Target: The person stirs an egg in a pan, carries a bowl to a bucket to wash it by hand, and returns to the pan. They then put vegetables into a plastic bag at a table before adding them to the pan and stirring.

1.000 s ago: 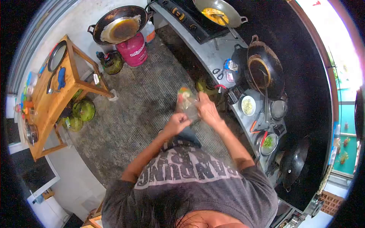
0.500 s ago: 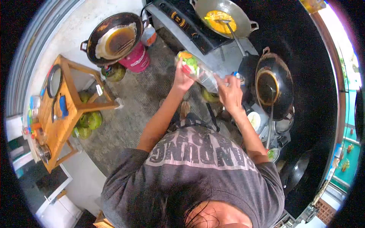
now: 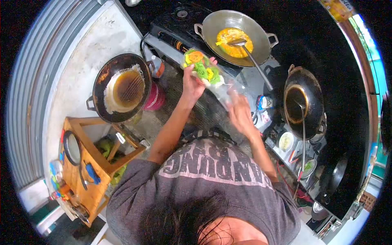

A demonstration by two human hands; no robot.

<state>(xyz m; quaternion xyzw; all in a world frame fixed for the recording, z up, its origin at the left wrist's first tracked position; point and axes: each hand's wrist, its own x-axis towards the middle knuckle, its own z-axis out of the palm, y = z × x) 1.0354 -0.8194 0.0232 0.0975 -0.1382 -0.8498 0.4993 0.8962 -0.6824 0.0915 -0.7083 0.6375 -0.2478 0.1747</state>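
Note:
My left hand (image 3: 192,86) is wrapped around the filled end of a clear plastic bag (image 3: 223,93). Through the plastic I see green leaves, yellow pieces and an orange slice among the cut vegetables (image 3: 200,69). Slightly smeared by motion, my right hand (image 3: 240,112) is closed on the loose end of the same bag. Beyond the bag stands a grey metal wok (image 3: 210,25) with yellow-orange food (image 3: 234,50) in it. A long-handled ladle (image 3: 257,63) leans in that wok, its handle pointing toward me.
At right, a dark wok (image 3: 314,87) holds brown liquid and a long ladle. Another dark wok (image 3: 102,73) rests above a pink bucket (image 3: 156,98) at left. A wooden table (image 3: 96,192) carries a pan and containers. Small bowls (image 3: 286,142) sit at lower right.
The view has shifted, bringing the grey wok more fully into sight. The bag is turned so more vegetables show, and my right hand has moved slightly lower along its loose end.

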